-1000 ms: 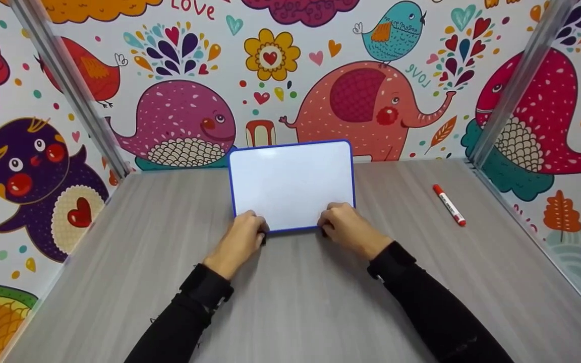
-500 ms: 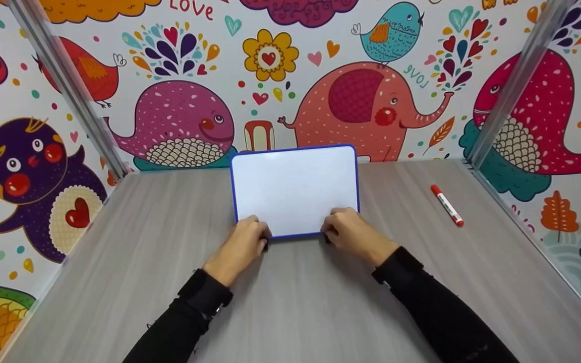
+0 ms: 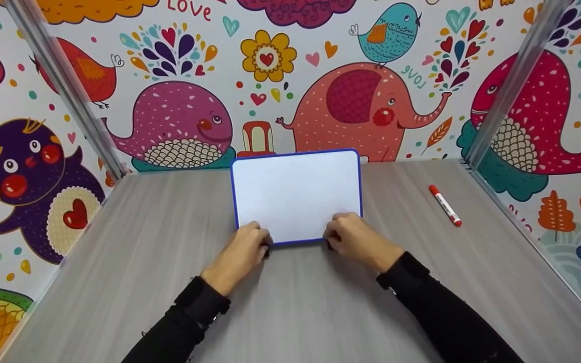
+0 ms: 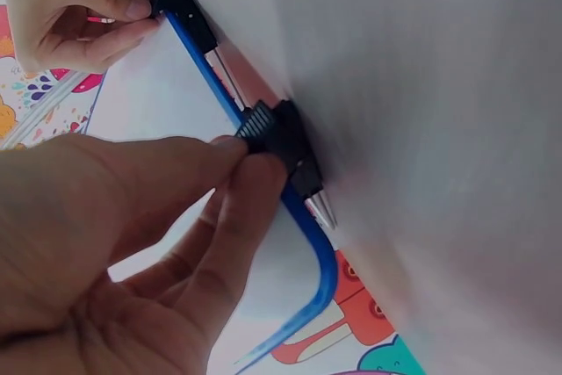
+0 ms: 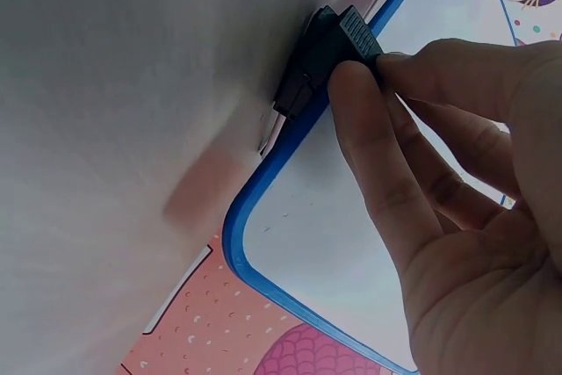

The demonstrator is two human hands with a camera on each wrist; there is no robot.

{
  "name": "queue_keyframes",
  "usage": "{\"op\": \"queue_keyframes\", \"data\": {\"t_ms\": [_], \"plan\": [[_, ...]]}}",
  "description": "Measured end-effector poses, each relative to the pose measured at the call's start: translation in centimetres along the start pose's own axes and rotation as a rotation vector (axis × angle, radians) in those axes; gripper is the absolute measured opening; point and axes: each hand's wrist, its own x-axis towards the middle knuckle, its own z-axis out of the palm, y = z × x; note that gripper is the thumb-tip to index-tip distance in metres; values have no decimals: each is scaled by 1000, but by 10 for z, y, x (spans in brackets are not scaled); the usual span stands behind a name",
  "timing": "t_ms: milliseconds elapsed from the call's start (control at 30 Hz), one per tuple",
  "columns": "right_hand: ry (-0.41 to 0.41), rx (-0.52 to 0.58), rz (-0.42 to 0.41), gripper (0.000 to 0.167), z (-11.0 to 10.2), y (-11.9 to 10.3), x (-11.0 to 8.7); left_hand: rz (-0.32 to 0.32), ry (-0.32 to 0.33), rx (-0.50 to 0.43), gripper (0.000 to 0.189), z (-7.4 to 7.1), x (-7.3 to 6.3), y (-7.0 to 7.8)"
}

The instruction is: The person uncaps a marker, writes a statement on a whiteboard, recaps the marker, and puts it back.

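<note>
A small whiteboard [image 3: 295,196] with a blue frame stands leaning back on the table, its white face bare in the head view. My left hand [image 3: 240,257] is at its lower left corner; thumb and finger pinch a black plastic clip-like foot [image 4: 294,142] on the bottom edge. At the lower right, my right hand [image 3: 361,242] pinches a matching black foot [image 5: 307,68] in the same way. Thin metal rods [image 4: 320,208] stick out from the feet, close to the tabletop. How the feet fasten behind the board is hidden.
A red and white marker [image 3: 445,205] lies on the grey wood-grain table [image 3: 295,312], to the right of the board. Walls [image 3: 270,101] printed with cartoon animals close in the back and both sides, with metal posts [image 3: 68,96] at the corners.
Both hands and the whiteboard have come a little nearer to me across the table. The grip on both feet looks the same, and the marker stays where it lay.
</note>
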Motion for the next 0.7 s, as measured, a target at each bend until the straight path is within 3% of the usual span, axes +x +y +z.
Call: {"op": "queue_keyframes", "data": {"t_ms": [300, 700], "plan": [[3, -1, -18, 11, -1, -4, -8, 36, 2, 7, 13, -1, -7, 7], [-55, 0, -8, 10, -9, -11, -19, 64, -16, -19, 14, -2, -14, 15]]}}
